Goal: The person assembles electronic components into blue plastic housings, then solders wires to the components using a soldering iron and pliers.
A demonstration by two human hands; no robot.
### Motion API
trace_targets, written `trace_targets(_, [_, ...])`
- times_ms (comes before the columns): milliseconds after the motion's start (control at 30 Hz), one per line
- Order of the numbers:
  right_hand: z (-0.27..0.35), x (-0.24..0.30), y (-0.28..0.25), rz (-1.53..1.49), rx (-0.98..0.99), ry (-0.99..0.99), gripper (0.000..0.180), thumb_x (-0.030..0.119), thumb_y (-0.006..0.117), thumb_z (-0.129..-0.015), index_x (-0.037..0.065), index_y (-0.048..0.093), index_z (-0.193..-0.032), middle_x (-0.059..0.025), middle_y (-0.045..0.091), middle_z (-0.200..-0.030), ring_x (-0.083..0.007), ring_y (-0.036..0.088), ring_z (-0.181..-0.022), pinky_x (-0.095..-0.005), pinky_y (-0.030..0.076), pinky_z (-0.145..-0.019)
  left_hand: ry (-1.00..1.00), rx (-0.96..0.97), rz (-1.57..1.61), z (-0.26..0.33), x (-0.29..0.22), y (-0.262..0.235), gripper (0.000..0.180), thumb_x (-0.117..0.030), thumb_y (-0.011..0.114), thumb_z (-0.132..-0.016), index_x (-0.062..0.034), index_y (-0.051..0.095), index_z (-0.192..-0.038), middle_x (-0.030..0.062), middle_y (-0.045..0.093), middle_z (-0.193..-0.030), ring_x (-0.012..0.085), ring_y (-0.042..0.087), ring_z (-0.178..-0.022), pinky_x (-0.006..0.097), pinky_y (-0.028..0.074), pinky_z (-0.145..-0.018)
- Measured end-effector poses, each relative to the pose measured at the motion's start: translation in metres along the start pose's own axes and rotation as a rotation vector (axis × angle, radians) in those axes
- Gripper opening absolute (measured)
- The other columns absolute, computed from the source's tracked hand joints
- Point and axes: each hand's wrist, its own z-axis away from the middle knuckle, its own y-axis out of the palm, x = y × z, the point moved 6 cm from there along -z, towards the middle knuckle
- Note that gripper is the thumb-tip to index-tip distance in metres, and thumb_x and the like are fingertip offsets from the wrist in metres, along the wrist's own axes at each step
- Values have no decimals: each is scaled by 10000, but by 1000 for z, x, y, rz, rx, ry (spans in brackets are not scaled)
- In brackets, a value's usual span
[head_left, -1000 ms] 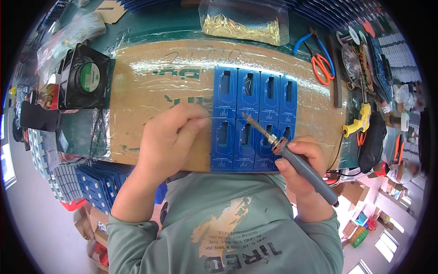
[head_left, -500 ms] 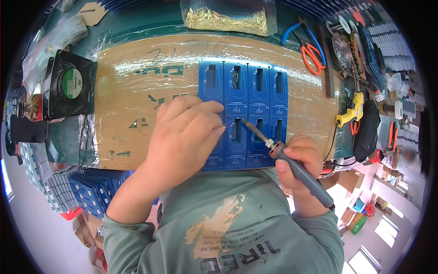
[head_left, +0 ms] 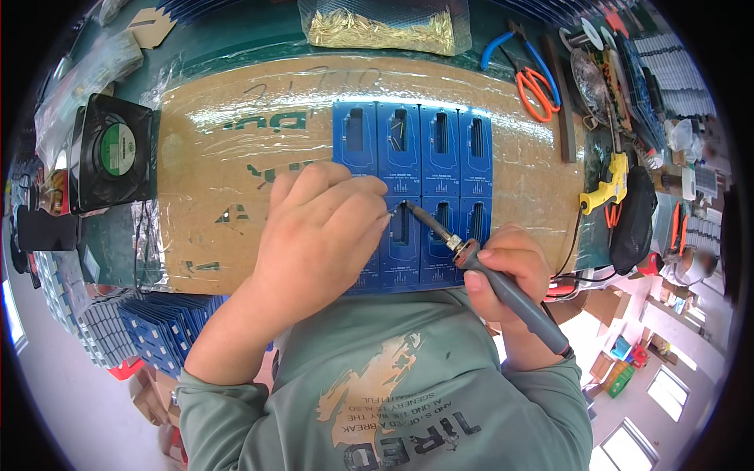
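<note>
A panel of blue circuit boards (head_left: 400, 161) with slotted cut-outs lies in front of me. My right hand (head_left: 510, 271) is wrapped round the grey handle of a soldering iron (head_left: 522, 302). The iron's tip meets the panel at the upper edge of a slot in the near row. Close to that tip, my left hand (head_left: 326, 228) is closed in a pinch over the panel's left part. A short bit of thin wire (head_left: 393, 210) shows at its fingertips; the rest is hidden by the fingers. Small loose pins (head_left: 397, 135) lie in a far-row slot.
Cardboard (head_left: 228, 173) under clear film covers the work surface. A black fan (head_left: 116, 149) stands at left. Behind the panel is a bag of brass-coloured pins (head_left: 381, 31). Blue-and-orange pliers (head_left: 536, 86) and a yellow glue gun (head_left: 609, 187) lie at right. Stacked blue boards (head_left: 169, 326) sit at lower left.
The soldering iron has shifted a little left, and its tip now sits closer to my left fingertips. My left hand keeps its pinch. The whole view has shifted slightly.
</note>
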Motion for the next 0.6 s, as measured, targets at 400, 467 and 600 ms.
trace_targets(400, [-4, 4, 3, 4, 30, -12, 326, 80, 800, -687, 37, 604, -944, -88, 598, -700, -227, 559, -540, -334, 417, -504, 15, 8, -17, -1, -2, 0, 175, -33, 735, -745, -77, 624, -873, 44, 701, -1036, 273, 607, -936, 398, 421, -830])
trace_targets(467, [-4, 4, 3, -1, 44, -14, 330, 77, 799, -685, 35, 604, -949, -88, 597, -700, -227, 556, -539, -335, 417, -506, 11, 16, -18, 0, -2, 0, 179, -35, 736, -744, -75, 625, -879, 46, 701, -1037, 273, 609, -945, 399, 420, -831])
trace_targets(600, [-3, 5, 1, 1, 28, -19, 338, 74, 800, -681, 40, 607, -956, -86, 598, -701, -229, 560, -540, -335, 419, -506, -7, 33, -5, 0, 0, -1, 176, -25, 728, -745, -76, 619, -873, 49, 701, -1052, 278, 609, -964, 398, 421, -844])
